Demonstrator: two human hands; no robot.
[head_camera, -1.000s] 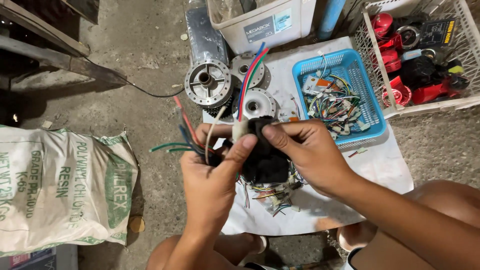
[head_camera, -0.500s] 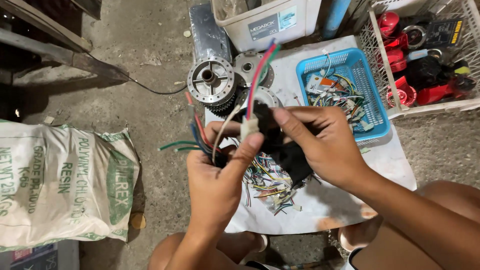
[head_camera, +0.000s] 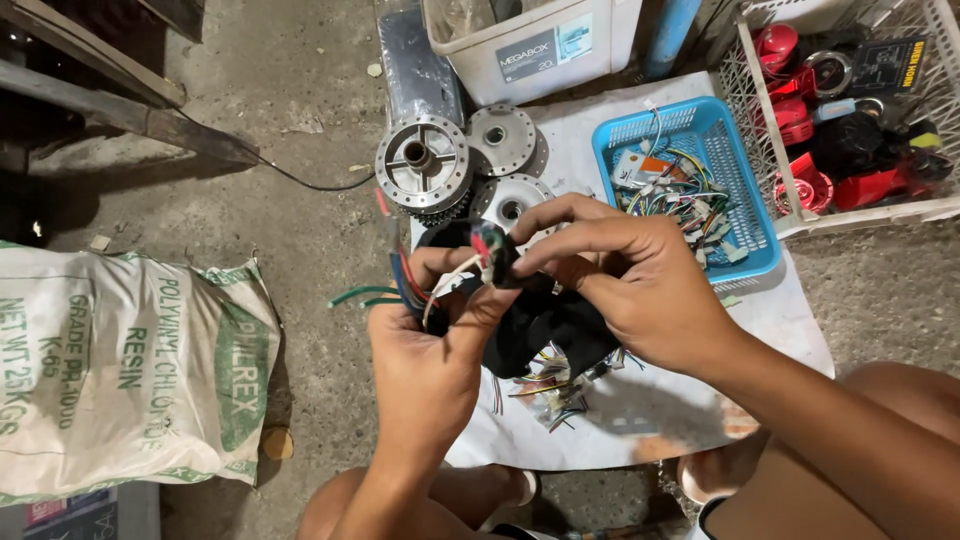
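Left hand (head_camera: 425, 365) clenched on wire bundle (head_camera: 405, 285); right hand (head_camera: 635, 285) pinching its connector (head_camera: 492, 250). Held just left of blue basket (head_camera: 755, 215), near hub (head_camera: 424, 165).

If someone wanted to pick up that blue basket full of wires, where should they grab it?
Probably the blue basket's near rim, coming from above on the person's side: the rim is bare there, while a white crate crowds its right side and wires fill the inside.

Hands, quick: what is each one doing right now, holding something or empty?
Left hand: closed around a bundle of coloured wires.
Right hand: fingertips pinched on the small connector at the wires' end.
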